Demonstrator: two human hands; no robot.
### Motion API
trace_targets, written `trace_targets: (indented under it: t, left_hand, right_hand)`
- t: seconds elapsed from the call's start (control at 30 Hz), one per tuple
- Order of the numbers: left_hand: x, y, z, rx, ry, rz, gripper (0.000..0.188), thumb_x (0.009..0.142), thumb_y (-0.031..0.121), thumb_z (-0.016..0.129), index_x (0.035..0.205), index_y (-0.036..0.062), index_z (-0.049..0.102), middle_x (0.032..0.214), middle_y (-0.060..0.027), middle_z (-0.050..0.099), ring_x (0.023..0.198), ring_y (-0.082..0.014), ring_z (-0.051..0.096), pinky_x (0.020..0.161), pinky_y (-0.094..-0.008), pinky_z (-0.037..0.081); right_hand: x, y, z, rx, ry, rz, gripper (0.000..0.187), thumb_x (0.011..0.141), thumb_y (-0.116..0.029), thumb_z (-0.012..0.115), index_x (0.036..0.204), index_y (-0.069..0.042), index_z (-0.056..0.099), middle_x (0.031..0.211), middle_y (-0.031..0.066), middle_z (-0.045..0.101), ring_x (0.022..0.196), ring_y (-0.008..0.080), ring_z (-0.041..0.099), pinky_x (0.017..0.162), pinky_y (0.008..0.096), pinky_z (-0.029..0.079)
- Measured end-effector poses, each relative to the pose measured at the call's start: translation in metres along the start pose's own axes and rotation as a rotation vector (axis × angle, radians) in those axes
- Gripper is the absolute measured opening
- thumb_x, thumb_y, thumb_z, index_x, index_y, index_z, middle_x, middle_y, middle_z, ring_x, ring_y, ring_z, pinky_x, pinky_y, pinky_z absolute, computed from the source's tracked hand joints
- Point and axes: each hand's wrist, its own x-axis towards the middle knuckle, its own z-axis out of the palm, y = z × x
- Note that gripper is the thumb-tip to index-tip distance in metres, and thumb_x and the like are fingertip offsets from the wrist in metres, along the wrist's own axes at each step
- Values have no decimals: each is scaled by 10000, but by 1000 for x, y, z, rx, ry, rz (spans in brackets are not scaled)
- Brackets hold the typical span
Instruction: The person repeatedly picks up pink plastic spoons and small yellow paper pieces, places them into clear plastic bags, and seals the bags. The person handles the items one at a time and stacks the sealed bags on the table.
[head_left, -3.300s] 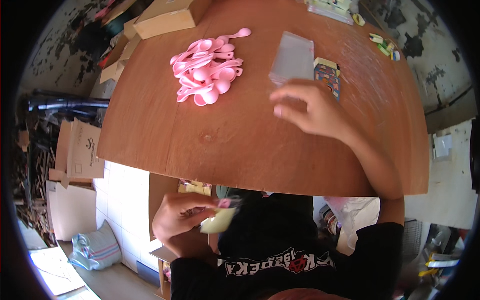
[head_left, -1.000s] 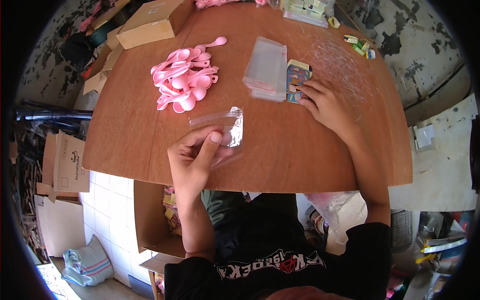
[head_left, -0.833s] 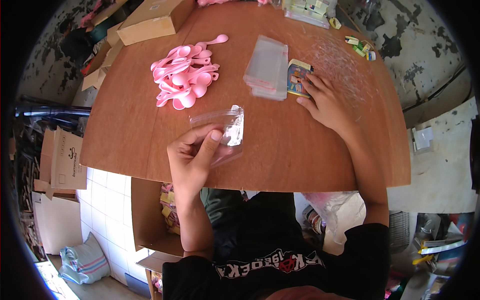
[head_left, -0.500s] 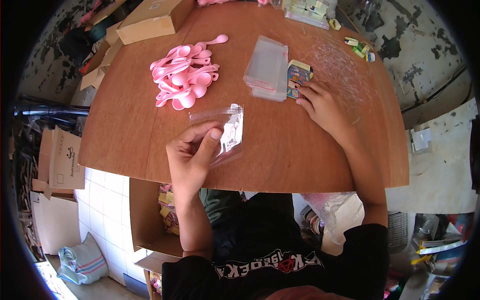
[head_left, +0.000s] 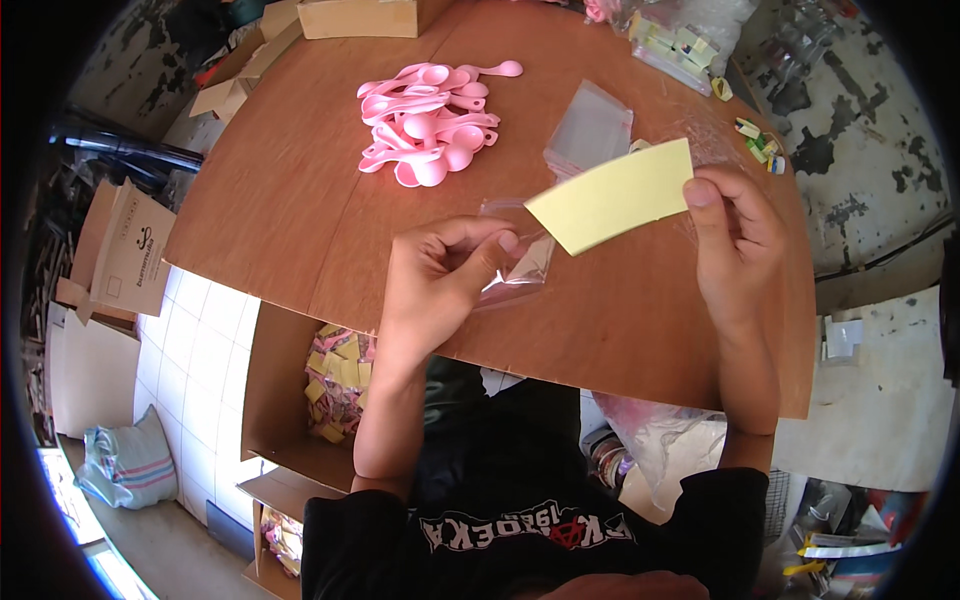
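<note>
A small clear plastic bag [head_left: 520, 270] is pinched between the thumb and fingers of my left hand [head_left: 445, 270], just above the table's near part. My right hand [head_left: 735, 235] grips the right end of a pale yellow paper card [head_left: 615, 198], its plain side showing. The card is slightly curved, and its left end is close to the bag's upper edge. Beyond my hands, a stack of clear bags [head_left: 590, 125] lies partly behind the card. To its left is a heap of pink plastic spoons [head_left: 425, 125].
The brown wooden table [head_left: 270, 200] has a curved edge. An open carton [head_left: 290, 400] with yellow-and-pink packets stands below its near left edge. At the far right lie small folded papers [head_left: 765, 150] and more clear bags [head_left: 675, 55]; a cardboard box [head_left: 360, 18] sits at the far left.
My right hand has lifted a card from beside the bag stack and brought it toward the bag in my left hand. The view has shifted, and the left hand keeps its pinch.
</note>
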Motion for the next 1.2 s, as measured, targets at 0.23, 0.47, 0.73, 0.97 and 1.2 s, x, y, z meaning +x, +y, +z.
trace_targets:
  t: [0.23, 0.47, 0.73, 0.97, 1.2]
  left_hand:
    - [-5, 6, 5, -69, -62, -4, 143, 961, 44, 671, 1050, -51, 728, 933, -78, 745, 825, -93, 689, 735, -231, 573]
    - [-2, 7, -2, 144, -84, -75, 173, 960, 72, 682, 1054, -66, 725, 932, -105, 748, 849, -142, 712, 741, -268, 576]
    - [-2, 8, 8, -32, -116, -109, 172, 946, 41, 691, 1074, -70, 723, 938, -107, 745, 823, -156, 714, 765, -281, 584]
    - [-2, 14, 4, 142, -139, -56, 185, 965, 99, 689, 1040, -65, 728, 880, -76, 744, 794, -106, 685, 716, -244, 546]
    - [-5, 16, 11, -33, -178, -158, 207, 970, 127, 691, 1038, -65, 724, 858, -66, 732, 760, -84, 666, 684, -225, 530]
  right_hand:
    - [15, 9, 22, 4, -90, -161, 69, 912, -49, 724, 933, 15, 713, 839, 55, 697, 739, 104, 612, 662, 245, 468]
    - [16, 11, 17, -72, -210, -175, 59, 898, -35, 731, 917, 18, 713, 835, 67, 698, 736, 123, 621, 665, 253, 475]
    - [15, 12, 15, -18, -36, -286, 76, 886, -49, 749, 911, 15, 715, 836, 83, 702, 712, 148, 626, 636, 255, 473]
    - [22, 11, 6, -116, -242, -253, 62, 874, -38, 752, 902, 8, 720, 799, 77, 690, 687, 154, 626, 614, 269, 470]
    - [14, 5, 14, 2, -354, -157, 74, 863, -31, 757, 923, 2, 730, 836, 85, 720, 700, 164, 648, 654, 277, 500]
